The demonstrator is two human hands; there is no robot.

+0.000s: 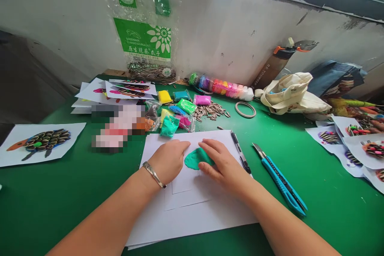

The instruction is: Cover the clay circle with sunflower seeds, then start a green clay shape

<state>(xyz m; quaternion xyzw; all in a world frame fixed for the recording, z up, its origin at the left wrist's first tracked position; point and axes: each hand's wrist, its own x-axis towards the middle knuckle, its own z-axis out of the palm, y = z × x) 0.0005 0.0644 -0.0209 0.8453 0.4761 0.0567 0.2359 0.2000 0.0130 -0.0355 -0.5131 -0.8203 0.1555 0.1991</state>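
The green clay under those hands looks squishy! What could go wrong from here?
The green clay might stick to the white paper and tear or smudge it, because the right hand is pressing on it. The blue utility knife lies close to the right arm with its blade out, so a careless reach could perhaps cut skin. The pen beside the paper could also get knocked or roll.
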